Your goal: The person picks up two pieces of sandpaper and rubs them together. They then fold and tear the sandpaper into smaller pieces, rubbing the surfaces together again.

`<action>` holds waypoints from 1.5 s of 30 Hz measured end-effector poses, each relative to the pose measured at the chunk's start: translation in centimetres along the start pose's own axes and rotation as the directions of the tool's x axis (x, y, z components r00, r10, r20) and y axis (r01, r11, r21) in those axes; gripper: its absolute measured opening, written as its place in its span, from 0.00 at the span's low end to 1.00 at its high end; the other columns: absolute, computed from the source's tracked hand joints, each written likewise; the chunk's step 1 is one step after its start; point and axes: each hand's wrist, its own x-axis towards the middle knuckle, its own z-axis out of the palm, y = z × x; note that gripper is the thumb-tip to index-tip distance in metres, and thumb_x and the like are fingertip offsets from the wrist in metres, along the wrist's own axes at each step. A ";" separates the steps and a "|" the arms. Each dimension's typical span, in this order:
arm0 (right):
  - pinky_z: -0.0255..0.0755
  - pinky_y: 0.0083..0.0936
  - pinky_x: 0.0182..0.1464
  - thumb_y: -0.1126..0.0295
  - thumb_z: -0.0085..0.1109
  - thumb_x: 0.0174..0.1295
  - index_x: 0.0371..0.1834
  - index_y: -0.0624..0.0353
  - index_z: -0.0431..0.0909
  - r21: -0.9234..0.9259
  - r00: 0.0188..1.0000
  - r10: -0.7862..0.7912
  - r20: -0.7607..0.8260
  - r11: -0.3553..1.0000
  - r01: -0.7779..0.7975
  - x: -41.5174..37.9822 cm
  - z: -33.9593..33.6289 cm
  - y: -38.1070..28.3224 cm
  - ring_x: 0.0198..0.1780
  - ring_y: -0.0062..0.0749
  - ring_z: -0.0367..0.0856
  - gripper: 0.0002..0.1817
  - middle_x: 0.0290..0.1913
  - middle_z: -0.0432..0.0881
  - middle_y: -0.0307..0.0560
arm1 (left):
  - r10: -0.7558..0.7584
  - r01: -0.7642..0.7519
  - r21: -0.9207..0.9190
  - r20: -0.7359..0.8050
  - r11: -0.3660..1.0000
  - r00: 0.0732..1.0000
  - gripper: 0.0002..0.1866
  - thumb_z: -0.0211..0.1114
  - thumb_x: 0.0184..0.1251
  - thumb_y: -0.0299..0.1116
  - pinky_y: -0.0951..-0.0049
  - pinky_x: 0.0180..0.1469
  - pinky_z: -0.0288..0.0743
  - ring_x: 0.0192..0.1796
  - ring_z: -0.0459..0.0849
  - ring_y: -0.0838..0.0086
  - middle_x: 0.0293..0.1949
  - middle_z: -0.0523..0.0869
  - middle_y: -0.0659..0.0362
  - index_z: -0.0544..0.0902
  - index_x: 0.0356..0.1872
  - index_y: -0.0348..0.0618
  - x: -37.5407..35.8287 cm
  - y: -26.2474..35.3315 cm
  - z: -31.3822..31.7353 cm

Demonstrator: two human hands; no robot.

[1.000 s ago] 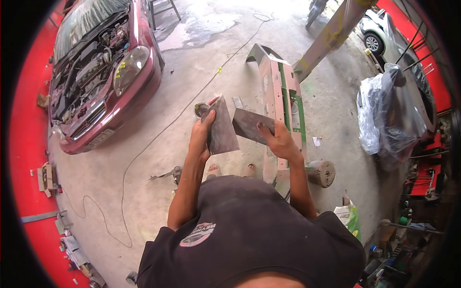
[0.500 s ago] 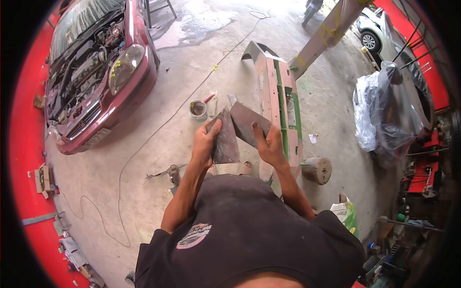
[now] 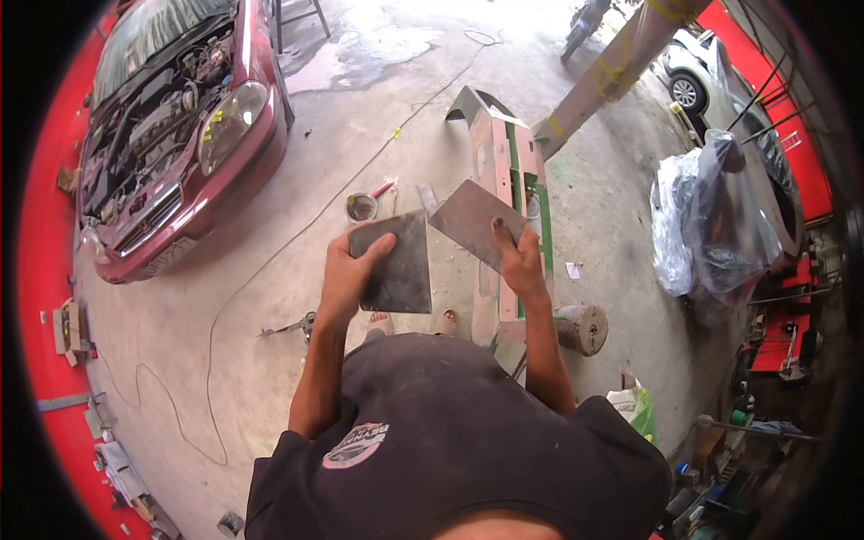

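Note:
My left hand grips a dark grey sheet of sandpaper, thumb on top and the other fingers hidden beneath. A second, browner sheet of sandpaper is tilted in my right hand, pinched at its right edge; that thumb has a dark tip. The two sheets are held up in front of me, a narrow gap between their near corners. Behind the right-hand sheet stands a pink and green car bumper, partly covered by the sheet and my hand.
An open tin with a red-handled tool stands on the floor ahead. A cable runs across the concrete at left, near a maroon car. A round block and a plastic-wrapped part are at right.
The two sheets, overlapping or touching before, are now apart. My left hand has moved left and lower with its sheet; my right hand has shifted slightly right. The view has shifted a little.

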 end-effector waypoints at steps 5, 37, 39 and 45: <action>0.75 0.24 0.61 0.62 0.59 0.82 0.65 0.64 0.79 0.273 0.993 0.117 0.009 0.955 -0.115 -0.4 0.2 1.4 0.57 0.23 0.80 0.18 0.56 0.84 0.41 | -0.013 0.034 -0.121 0.168 0.992 0.986 0.14 0.73 0.75 0.35 0.76 0.45 0.82 0.40 0.89 0.81 0.41 0.94 0.59 0.91 0.51 0.33 0.9 1.5 -1.6; 0.78 0.24 0.63 0.80 0.70 0.67 0.63 0.62 0.87 -0.023 0.714 0.105 0.692 0.992 -0.124 4.7 -0.3 0.0 0.58 0.23 0.85 0.20 0.56 0.91 0.44 | -0.194 0.185 0.059 0.233 0.981 0.953 0.14 0.76 0.73 0.35 0.76 0.35 0.81 0.32 0.88 0.81 0.34 0.94 0.59 0.92 0.44 0.30 -0.6 -2.9 0.2; 0.81 0.23 0.60 0.81 0.70 0.66 0.59 0.64 0.89 -0.071 0.716 0.116 0.688 0.993 -0.093 4.8 -0.3 -0.1 0.56 0.23 0.87 0.18 0.54 0.92 0.45 | -0.210 0.204 0.049 0.244 0.978 0.947 0.14 0.76 0.73 0.35 0.77 0.34 0.80 0.32 0.88 0.81 0.34 0.93 0.59 0.92 0.44 0.30 -0.6 -3.0 -0.1; 0.84 0.18 0.51 0.80 0.72 0.65 0.51 0.68 0.92 -0.026 0.741 0.234 0.629 0.959 -0.281 4.5 0.5 1.2 0.46 0.20 0.90 0.12 0.46 0.94 0.47 | -0.172 0.153 0.094 0.254 0.984 0.952 0.12 0.75 0.73 0.32 0.77 0.35 0.80 0.32 0.87 0.82 0.33 0.93 0.62 0.92 0.46 0.31 -0.6 -3.8 -0.6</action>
